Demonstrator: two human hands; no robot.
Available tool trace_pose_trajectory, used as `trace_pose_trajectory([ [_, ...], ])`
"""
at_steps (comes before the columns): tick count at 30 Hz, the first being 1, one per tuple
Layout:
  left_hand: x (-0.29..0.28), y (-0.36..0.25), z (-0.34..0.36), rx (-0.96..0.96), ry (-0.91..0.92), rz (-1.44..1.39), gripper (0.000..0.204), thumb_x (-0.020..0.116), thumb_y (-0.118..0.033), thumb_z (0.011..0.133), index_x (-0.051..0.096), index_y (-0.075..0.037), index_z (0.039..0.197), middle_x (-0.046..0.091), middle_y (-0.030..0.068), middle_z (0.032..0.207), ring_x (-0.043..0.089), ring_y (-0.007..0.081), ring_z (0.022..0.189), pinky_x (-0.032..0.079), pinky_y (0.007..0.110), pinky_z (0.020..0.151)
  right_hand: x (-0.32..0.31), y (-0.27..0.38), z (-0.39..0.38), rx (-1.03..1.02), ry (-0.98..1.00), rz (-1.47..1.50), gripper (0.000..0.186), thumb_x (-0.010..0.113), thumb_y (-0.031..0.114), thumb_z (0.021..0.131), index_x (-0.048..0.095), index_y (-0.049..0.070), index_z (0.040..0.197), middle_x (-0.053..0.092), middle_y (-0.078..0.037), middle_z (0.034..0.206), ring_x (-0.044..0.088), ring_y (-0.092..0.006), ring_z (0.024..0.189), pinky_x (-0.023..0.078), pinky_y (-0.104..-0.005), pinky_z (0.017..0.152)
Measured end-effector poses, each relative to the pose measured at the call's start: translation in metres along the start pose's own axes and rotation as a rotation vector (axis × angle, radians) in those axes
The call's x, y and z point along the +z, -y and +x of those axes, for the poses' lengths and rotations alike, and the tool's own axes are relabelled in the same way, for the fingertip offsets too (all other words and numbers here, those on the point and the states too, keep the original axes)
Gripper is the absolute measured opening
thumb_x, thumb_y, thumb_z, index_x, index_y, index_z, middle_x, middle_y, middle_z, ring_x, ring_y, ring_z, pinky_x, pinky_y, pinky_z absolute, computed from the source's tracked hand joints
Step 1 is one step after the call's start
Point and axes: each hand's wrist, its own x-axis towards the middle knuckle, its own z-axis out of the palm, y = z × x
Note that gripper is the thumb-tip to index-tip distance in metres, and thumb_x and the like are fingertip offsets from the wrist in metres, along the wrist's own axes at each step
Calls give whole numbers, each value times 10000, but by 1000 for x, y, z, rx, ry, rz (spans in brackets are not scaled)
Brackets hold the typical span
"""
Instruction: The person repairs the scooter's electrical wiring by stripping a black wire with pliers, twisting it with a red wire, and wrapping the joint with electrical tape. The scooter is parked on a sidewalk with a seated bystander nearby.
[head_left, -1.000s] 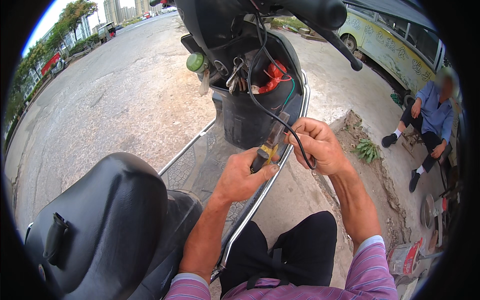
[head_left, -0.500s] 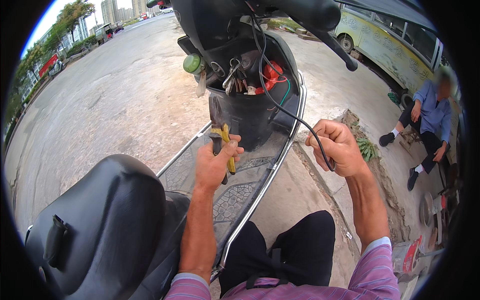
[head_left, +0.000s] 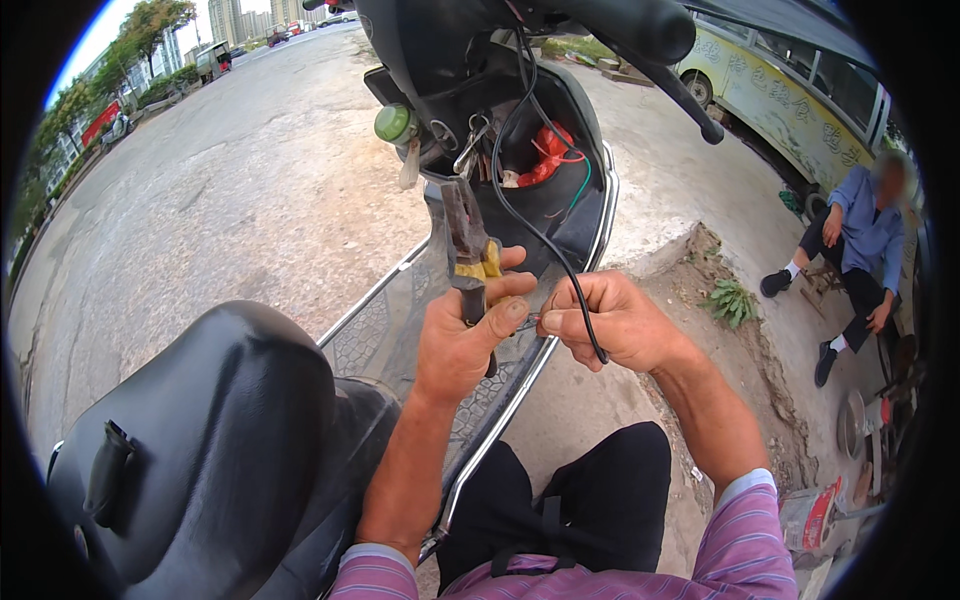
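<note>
My left hand (head_left: pixel 450 345) is closed around a pair of pliers (head_left: pixel 463 230) with yellow and dark handles, their dark jaws pointing up. Close beside it, my right hand (head_left: pixel 615 320) pinches a black cable (head_left: pixel 541 233) that hangs down from the scooter's front. A thin wire end shows at the right fingertips, near the left thumb; whether the left hand touches it I cannot tell. Behind the pliers, the scooter's open front compartment holds a red plastic bag (head_left: pixel 547 158), with a loose green wire (head_left: pixel 580 188) beside it. Keys (head_left: pixel 470 145) hang at the compartment's left.
The scooter's black seat (head_left: pixel 200 420) lies at the left, and a handlebar grip (head_left: pixel 645 35) juts out above. A chrome rail (head_left: pixel 512 408) edges the footboard. At the right are a seated person (head_left: pixel 865 225), a yellow-green vehicle (head_left: pixel 780 95), a weed (head_left: pixel 732 303) and a bucket (head_left: pixel 812 515).
My right hand has moved left with the cable, down to my left hand. The pliers have shifted slightly right, and the left fingers now reach toward the right fingertips.
</note>
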Motion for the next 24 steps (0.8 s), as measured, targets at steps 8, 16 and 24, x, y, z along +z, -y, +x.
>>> trace_pose_trajectory([
  [8,2,-8,-2,22,93,3,226,744,7,863,711,36,1084,570,161,1342,607,217,1148,508,375,964,11,8,5,87,100,-66,209,685,160,921,612,28,777,548,-15,563,519,-92,443,406,-248,414],
  [16,3,-10,0,67,31,-67,127,736,-46,868,723,17,978,558,169,1323,582,235,1177,473,402,1004,23,-6,3,-118,-116,-42,162,686,162,938,692,23,1022,540,52,665,507,-30,598,408,-209,546],
  [24,-1,-9,-1,27,12,-174,119,710,-30,872,719,22,978,559,157,1328,573,225,1175,486,381,966,20,-10,1,-99,-91,-89,120,699,157,931,678,40,907,458,100,650,375,-1,581,294,-225,509],
])
